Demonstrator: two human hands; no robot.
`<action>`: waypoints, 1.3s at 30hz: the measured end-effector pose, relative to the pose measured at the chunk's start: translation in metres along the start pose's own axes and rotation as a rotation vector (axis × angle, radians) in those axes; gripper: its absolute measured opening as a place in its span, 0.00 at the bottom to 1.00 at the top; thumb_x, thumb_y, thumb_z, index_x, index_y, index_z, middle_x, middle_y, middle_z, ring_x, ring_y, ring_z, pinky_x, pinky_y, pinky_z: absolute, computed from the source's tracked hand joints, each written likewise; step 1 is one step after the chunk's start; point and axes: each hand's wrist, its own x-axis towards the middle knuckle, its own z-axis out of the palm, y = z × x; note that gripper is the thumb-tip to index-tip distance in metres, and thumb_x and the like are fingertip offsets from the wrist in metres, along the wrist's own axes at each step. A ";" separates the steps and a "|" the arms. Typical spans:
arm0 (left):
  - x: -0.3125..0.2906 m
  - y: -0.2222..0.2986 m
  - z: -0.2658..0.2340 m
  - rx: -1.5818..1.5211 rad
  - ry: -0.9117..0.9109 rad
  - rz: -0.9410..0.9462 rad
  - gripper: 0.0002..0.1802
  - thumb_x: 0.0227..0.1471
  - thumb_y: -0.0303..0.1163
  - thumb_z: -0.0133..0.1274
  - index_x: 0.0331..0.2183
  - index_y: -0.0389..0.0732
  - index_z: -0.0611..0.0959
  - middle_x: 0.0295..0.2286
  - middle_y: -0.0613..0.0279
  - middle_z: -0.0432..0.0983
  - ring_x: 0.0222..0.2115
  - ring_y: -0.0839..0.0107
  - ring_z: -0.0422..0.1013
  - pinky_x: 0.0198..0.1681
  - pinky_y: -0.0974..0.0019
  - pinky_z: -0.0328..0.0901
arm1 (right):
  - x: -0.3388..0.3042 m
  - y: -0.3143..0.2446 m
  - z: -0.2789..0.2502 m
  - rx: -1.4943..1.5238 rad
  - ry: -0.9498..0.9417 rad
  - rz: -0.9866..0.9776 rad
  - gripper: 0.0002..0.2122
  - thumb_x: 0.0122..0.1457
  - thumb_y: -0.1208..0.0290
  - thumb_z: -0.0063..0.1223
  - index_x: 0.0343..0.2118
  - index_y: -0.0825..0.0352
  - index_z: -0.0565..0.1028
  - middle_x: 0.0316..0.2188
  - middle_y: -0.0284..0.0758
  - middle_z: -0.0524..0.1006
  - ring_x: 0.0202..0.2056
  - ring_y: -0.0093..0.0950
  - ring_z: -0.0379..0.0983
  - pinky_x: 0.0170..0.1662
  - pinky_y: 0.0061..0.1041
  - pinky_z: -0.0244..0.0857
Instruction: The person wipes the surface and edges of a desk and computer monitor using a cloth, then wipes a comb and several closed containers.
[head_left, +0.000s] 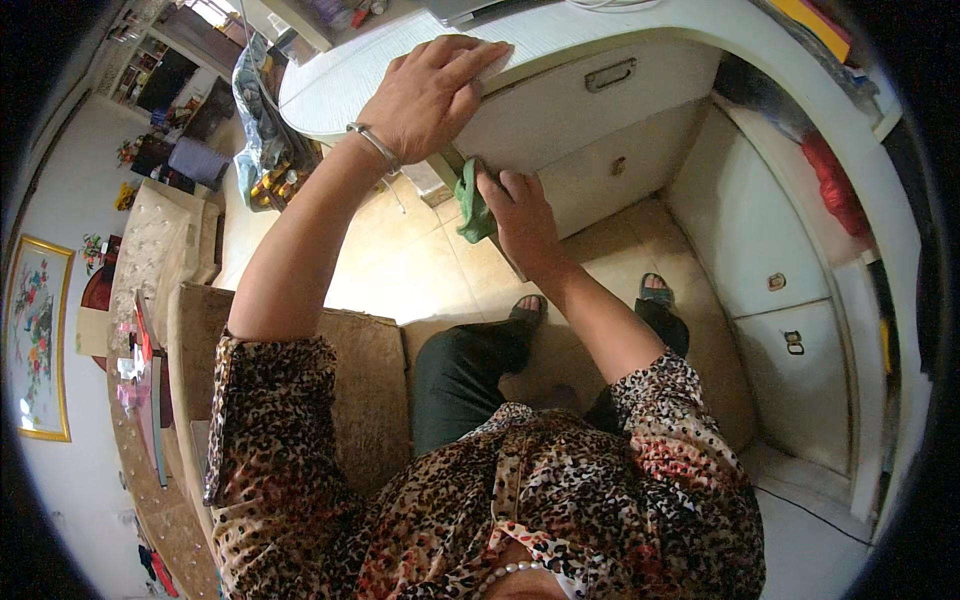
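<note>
My left hand (428,98), a silver bangle at its wrist, lies flat on the rounded edge of the white desk (340,92), its fingers stretched out and together. Lower down, my right hand (522,218) grips a green cloth (471,204) and presses it against the edge of the desk's side panel. Part of the cloth hangs free to the left of my fingers. Beside that hand is the pale desk front, with a metal pull (610,75) on its upper part and a small catch (618,166) below.
White cabinet doors (745,210) with small metal handles stand on the right, a red bag (833,185) above them. A brown upholstered seat (355,400) is close on my left. Beyond it are a sofa (165,235) and a gold-framed picture (40,335). Tiled floor (430,265) lies below.
</note>
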 end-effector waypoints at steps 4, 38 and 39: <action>-0.003 -0.003 -0.001 0.007 0.003 0.005 0.26 0.61 0.40 0.37 0.61 0.54 0.69 0.54 0.52 0.67 0.55 0.52 0.64 0.58 0.51 0.58 | 0.042 -0.023 -0.027 0.072 0.112 -0.032 0.24 0.56 0.77 0.45 0.58 0.62 0.67 0.45 0.42 0.69 0.43 0.45 0.65 0.51 0.42 0.64; 0.004 0.001 0.000 0.006 0.026 -0.004 0.26 0.60 0.36 0.39 0.59 0.52 0.70 0.53 0.53 0.68 0.54 0.52 0.65 0.59 0.52 0.60 | 0.057 -0.016 -0.036 0.037 0.131 -0.031 0.27 0.52 0.75 0.52 0.59 0.63 0.67 0.46 0.41 0.71 0.45 0.44 0.67 0.51 0.40 0.65; 0.004 0.000 -0.001 0.009 0.014 -0.010 0.26 0.60 0.36 0.39 0.59 0.52 0.70 0.53 0.53 0.68 0.54 0.52 0.65 0.59 0.52 0.60 | 0.053 -0.013 -0.035 0.057 0.129 -0.041 0.28 0.52 0.76 0.53 0.59 0.63 0.67 0.46 0.42 0.71 0.45 0.45 0.67 0.51 0.40 0.64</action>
